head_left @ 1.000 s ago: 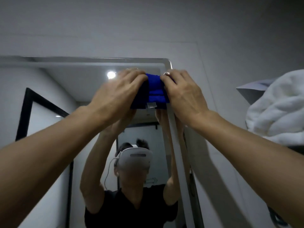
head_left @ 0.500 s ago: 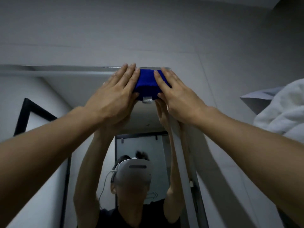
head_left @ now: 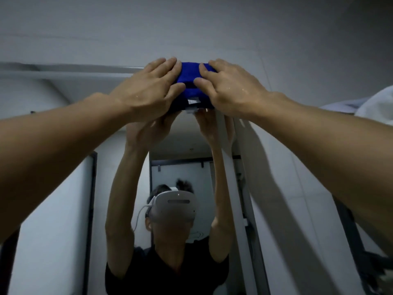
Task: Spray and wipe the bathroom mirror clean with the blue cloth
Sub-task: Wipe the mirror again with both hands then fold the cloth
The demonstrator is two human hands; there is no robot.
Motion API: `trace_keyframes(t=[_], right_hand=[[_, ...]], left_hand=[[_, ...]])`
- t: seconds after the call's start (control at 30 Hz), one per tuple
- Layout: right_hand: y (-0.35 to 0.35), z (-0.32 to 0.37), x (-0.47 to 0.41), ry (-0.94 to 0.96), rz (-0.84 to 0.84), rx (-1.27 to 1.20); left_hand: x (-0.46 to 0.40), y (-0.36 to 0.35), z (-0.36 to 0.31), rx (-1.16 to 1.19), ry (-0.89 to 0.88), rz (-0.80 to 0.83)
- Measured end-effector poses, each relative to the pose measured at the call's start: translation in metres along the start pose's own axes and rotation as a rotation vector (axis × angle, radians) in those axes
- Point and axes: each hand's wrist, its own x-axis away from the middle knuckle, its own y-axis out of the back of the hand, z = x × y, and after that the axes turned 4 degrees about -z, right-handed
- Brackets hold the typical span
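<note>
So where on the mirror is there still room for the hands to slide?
Bare glass runs left of the left hand under the mirror top edge. It is crowded at the top right corner: both hands press the blue cloth, right hand by the frame.

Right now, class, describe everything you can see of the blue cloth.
The blue cloth is a deep blue, soft-looking fabric, folded into a thick pad with a small white label at its lower edge. It sits high up at the mirror's top right corner, pressed there between both hands: the left hand covers its left side, the right hand its right.
</note>
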Motion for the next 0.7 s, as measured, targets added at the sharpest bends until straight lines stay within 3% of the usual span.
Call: trace_keyframes(t=[0.17, 0.37, 0.7], right_hand=[[-0.013, 0.005, 0.047, 0.071, -0.051, -0.091], [-0.030, 0.022, 0.134, 0.014, -0.027, -0.250], [-0.028, 0.052, 0.267, -0.061, 0.104, -0.362]], left_hand=[[0.046, -0.008, -0.018, -0.009, -0.130, -0.119], [0.122, -0.028, -0.056, 0.197, -0.086, -0.129], [0.229, -0.036, -0.118, 0.238, -0.150, 0.071]])
